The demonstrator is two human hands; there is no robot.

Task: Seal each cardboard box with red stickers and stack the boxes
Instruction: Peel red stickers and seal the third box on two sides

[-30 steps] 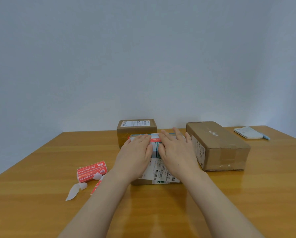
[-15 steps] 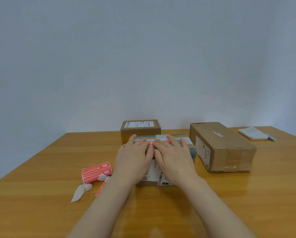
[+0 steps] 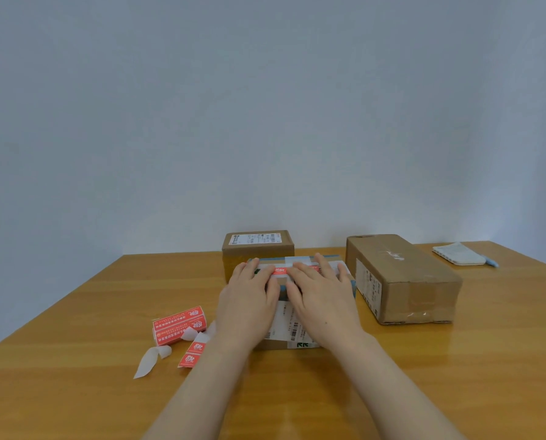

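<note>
A flat cardboard box (image 3: 289,328) with white labels lies in the middle of the wooden table (image 3: 75,360). A red sticker (image 3: 281,270) runs across its far top edge. My left hand (image 3: 249,300) and my right hand (image 3: 322,296) lie flat on the box, side by side, fingertips pressing on the sticker. A small brown box (image 3: 257,247) stands just behind it. A long brown box (image 3: 401,277) lies to the right. A roll of red stickers (image 3: 179,325) sits left of my left wrist.
White backing strips (image 3: 151,360) and loose red stickers (image 3: 194,354) lie beside the roll. A white notebook (image 3: 459,257) with a blue pen (image 3: 490,262) rests at the far right of the table. A pale wall rises behind the table.
Both hands slid a little farther along the box top towards its far edge, and more of the red sticker shows between the fingertips. The view shifted slightly.
</note>
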